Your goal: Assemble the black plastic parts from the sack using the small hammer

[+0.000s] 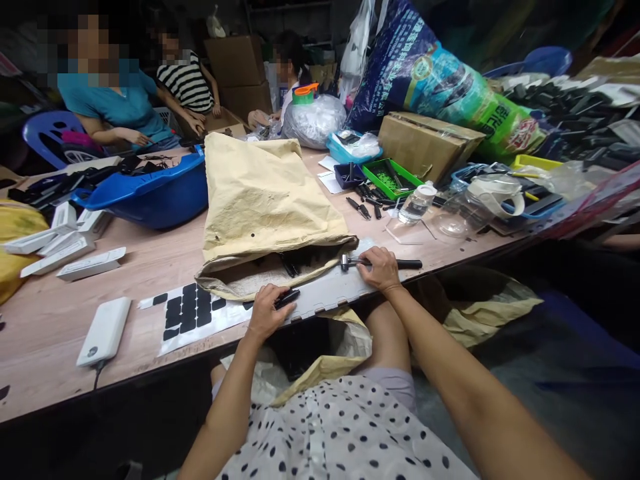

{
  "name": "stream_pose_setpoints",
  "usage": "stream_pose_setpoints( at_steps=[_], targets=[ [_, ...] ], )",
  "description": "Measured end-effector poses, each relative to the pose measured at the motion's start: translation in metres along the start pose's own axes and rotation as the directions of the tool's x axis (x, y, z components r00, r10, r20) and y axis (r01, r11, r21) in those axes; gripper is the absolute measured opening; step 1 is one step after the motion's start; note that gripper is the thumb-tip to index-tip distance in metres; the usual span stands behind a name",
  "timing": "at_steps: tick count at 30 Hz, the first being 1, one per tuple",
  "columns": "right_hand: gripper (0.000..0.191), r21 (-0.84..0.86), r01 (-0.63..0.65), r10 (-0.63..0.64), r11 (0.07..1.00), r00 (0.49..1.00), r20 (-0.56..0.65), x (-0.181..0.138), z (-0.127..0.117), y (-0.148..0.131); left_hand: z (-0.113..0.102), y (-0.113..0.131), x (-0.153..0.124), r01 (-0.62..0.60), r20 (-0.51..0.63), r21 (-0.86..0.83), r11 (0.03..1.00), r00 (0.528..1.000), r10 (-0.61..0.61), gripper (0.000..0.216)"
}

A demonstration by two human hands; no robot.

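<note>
My right hand [382, 268] is closed around a small hammer [410, 265], its metal head pointing left and its black handle sticking out to the right. Near the table edge my left hand [267, 308] grips a small black part [287, 299], whose exact kind I cannot make out. Both hands are over a pale grey board [323, 293] at the table's front edge. Just beyond them lies a tan sack [270, 193], its mouth gaping toward me with dark pieces inside. Another open sack [345, 347] rests at my lap with dark contents.
A sheet of black stickers [187, 313] and a white power bank [105, 331] lie to the left, near white boxes [93, 263] and a blue basin [150, 193]. At right are a green tray [393, 179], a clear bottle [418, 203] and a plastic jug [463, 212]. Several people sit across the table.
</note>
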State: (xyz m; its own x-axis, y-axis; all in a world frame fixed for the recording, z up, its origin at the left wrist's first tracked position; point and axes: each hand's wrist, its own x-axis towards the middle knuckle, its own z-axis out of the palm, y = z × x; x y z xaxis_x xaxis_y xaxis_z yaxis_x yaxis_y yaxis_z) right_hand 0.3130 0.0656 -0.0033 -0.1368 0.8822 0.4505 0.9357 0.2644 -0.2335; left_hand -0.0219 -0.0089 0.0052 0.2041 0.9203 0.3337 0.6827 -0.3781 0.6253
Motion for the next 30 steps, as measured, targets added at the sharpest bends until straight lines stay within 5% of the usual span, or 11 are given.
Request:
stream_pose_setpoints(
  at_steps=[7, 14, 20, 30],
  targets=[
    [0.009, 0.260, 0.156, -0.134, 0.953, 0.986, -0.100, -0.001, -0.022, -0.006, 0.000, -0.001, 0.003, 0.100, -0.004, -0.037, 0.994, 0.995, -0.100, 0.011],
    [0.023, 0.520, 0.202, -0.176, 0.830, 0.979, -0.100, -0.034, -0.044, -0.092, 0.006, 0.000, 0.009, 0.198, 0.049, -0.038, 0.979, 0.979, -0.196, 0.015],
    [0.027, 0.515, 0.120, -0.150, 0.849, 0.988, 0.018, -0.047, -0.034, -0.143, 0.011, 0.001, 0.011, 0.222, 0.030, -0.030, 0.975, 0.975, -0.221, 0.015],
    [0.023, 0.382, 0.055, -0.109, 0.922, 0.987, 0.122, -0.046, -0.029, -0.163, 0.011, 0.004, 0.014, 0.252, 0.024, -0.035, 0.967, 0.968, -0.251, 0.014]
  ],
)
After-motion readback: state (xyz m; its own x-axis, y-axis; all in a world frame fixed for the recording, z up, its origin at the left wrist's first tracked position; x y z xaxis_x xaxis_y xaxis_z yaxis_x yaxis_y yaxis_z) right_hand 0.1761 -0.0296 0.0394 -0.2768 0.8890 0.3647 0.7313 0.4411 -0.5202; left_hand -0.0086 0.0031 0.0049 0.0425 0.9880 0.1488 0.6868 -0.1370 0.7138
